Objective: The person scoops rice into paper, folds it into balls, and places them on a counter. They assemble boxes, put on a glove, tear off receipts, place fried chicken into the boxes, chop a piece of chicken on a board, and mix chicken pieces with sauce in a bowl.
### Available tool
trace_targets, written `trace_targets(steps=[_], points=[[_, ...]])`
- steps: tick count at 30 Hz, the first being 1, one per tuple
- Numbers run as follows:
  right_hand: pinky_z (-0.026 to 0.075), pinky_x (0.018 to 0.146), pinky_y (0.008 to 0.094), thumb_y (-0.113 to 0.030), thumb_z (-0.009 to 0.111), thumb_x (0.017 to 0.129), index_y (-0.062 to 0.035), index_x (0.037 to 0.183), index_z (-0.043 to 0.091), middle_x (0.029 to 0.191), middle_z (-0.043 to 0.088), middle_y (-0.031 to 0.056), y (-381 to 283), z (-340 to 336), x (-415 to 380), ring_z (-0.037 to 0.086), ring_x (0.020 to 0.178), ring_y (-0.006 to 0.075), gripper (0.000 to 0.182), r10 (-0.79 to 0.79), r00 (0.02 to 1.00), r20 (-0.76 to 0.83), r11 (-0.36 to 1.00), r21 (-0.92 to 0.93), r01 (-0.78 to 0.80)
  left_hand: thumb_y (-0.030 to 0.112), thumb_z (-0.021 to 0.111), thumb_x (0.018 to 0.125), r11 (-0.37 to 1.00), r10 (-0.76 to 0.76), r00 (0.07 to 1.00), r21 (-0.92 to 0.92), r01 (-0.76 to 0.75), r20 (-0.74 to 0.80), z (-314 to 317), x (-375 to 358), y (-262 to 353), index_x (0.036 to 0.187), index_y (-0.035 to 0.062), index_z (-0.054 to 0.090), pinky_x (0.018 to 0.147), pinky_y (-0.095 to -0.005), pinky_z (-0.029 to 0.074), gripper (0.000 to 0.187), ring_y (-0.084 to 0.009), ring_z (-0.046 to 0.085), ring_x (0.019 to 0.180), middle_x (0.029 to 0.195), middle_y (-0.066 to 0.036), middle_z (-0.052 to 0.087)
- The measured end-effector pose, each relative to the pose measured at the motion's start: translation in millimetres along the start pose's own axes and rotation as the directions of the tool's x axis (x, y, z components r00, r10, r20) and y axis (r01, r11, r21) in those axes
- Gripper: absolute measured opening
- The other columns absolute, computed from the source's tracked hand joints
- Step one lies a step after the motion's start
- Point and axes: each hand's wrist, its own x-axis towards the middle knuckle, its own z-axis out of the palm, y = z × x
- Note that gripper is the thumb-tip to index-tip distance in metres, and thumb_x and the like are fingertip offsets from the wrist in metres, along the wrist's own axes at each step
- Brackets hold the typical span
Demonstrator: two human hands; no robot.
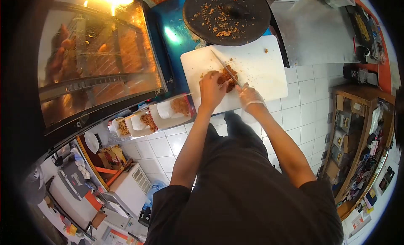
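On the white cutting board (256,61) lies a brown piece of fried meat, apparently fried chicken (230,72), with crumbs around it. My right hand (251,97), in a clear plastic glove, grips a knife (224,64). The blade lies across the meat and points to the far left; the handle is mostly hidden in the hand. My left hand (212,90) is at the meat's left side, fingers bent and pressed against it, close to the blade. Part of the meat is hidden behind those fingers.
Beyond the board sits a dark round pan (227,15) with crumbs. Left stands a lit glass display cabinet (101,55); below it, white paper boxes (164,112) hold fried food. A steel counter (315,34) is at the right, wooden shelves (353,148) further right.
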Motion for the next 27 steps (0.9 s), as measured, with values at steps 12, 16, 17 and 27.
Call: trace_targets(steps=[12, 16, 17, 27], points=[[0.051, 0.082, 0.0499, -0.043, 0.037, 0.101, -0.0005, 0.107, 0.052, 0.095, 0.066, 0.0273, -10.3, 28.7, -2.0, 0.064, 0.094, 0.0437, 0.045, 0.133, 0.989, 0.059, 0.983, 0.118, -0.139, 0.024, 0.078, 0.072, 0.846, -0.502, 0.854, -0.127, 0.518, 0.137, 6.2, 71.6, -34.1, 0.076, 0.0033, 0.076, 0.064, -0.0329, 0.054, 0.022, -0.0233, 0.069, 0.064, 0.069, -0.013, 0.071], [0.050, 0.086, 0.0490, -0.042, 0.035, 0.101, 0.0005, 0.110, 0.054, 0.101, 0.065, 0.0289, -33.4, -18.8, -26.4, 0.062, 0.101, 0.0440, 0.048, 0.116, 0.981, 0.157, 0.991, 0.050, -0.125, 0.028, 0.079, 0.072, 0.825, -0.497, 0.830, -0.156, 0.543, 0.255, -8.7, 80.1, -27.7, 0.074, 0.0063, 0.077, 0.065, -0.0331, 0.054, 0.021, -0.0236, 0.069, 0.062, 0.068, -0.010, 0.071], [0.049, 0.089, 0.0489, -0.043, 0.035, 0.101, 0.0019, 0.112, 0.054, 0.103, 0.064, 0.0297, -35.8, -24.5, -36.5, 0.061, 0.103, 0.0435, 0.050, 0.139, 0.968, 0.208, 0.988, 0.039, -0.150, 0.028, 0.080, 0.071, 0.865, -0.463, 0.836, -0.056, 0.499, 0.295, -12.5, 75.2, -26.6, 0.071, 0.0076, 0.077, 0.066, -0.0335, 0.054, 0.021, -0.0240, 0.068, 0.063, 0.067, -0.010, 0.071], [0.052, 0.079, 0.0471, -0.033, 0.038, 0.102, -0.0018, 0.103, 0.059, 0.099, 0.064, 0.0211, -21.2, 21.2, -5.8, 0.064, 0.087, 0.0415, 0.037, -0.221, 0.975, 0.009, 0.967, -0.128, 0.220, 0.032, 0.082, 0.068, 0.834, -0.542, 0.775, 0.095, 0.544, 0.326, -12.8, 100.1, -45.9, 0.067, 0.0100, 0.075, 0.068, -0.0416, 0.055, 0.023, -0.0292, 0.069, 0.068, 0.068, -0.013, 0.070]])
